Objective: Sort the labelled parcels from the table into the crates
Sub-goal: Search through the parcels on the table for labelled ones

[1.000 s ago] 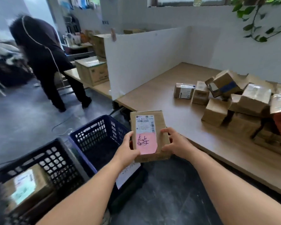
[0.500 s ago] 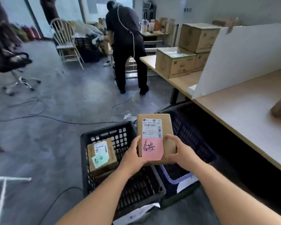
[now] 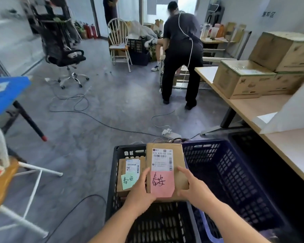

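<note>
I hold a flat cardboard parcel (image 3: 179,155) with a white shipping label and a pink handwritten note. My left hand (image 3: 139,193) grips its left edge and my right hand (image 3: 195,188) grips its right edge. The parcel hovers over the black crate (image 3: 112,181), close to the border with the blue crate (image 3: 235,181). Inside the black crate lies another cardboard parcel (image 3: 125,167) with a white label and a green handwritten note. The blue crate's visible inside looks empty.
The wooden table (image 3: 291,155) runs along the right, with a white divider board (image 3: 297,109) and large cartons (image 3: 240,79) behind it. A person in black (image 3: 181,55) bends over ahead. Cables and a power strip (image 3: 168,133) lie on the floor. An office chair (image 3: 63,55) and a stool (image 3: 0,181) stand left.
My view has swung left, away from the table's parcel pile toward the crates. The parcel held in both hands has moved from over the blue crate to over the black crate.
</note>
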{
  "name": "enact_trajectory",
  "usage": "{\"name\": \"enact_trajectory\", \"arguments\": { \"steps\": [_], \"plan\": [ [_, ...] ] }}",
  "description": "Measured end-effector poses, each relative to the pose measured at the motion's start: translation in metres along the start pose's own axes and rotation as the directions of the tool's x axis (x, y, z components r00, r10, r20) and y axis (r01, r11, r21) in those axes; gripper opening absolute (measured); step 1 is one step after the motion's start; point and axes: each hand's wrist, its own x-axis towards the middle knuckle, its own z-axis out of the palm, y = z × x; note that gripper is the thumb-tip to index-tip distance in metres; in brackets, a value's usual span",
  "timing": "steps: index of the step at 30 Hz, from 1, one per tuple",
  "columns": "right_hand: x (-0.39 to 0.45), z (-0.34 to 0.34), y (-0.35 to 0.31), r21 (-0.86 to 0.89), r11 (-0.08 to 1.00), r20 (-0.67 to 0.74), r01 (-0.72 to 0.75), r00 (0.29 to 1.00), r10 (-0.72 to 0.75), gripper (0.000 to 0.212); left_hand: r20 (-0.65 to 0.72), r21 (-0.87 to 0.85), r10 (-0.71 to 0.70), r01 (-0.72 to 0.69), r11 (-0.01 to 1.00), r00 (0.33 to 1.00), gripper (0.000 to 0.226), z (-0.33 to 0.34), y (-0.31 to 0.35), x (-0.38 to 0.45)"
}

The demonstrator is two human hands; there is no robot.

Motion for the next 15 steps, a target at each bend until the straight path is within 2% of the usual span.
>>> {"name": "enact_trajectory", "arguments": {
  "steps": [7,15],
  "plan": [
    [0.050,0.015,0.018,-0.113,0.994,0.055,-0.007,0.998,0.013,0.079,0.002,-0.007,-0.124,0.124,0.992,0.992,0.087,0.015,-0.022,0.037],
    [0.083,0.064,0.053,-0.276,0.954,0.089,-0.115,0.986,0.144,0.071,0.120,-0.025,-0.249,0.253,0.967,0.961,0.084,0.049,-0.084,0.078]
  ]
}}
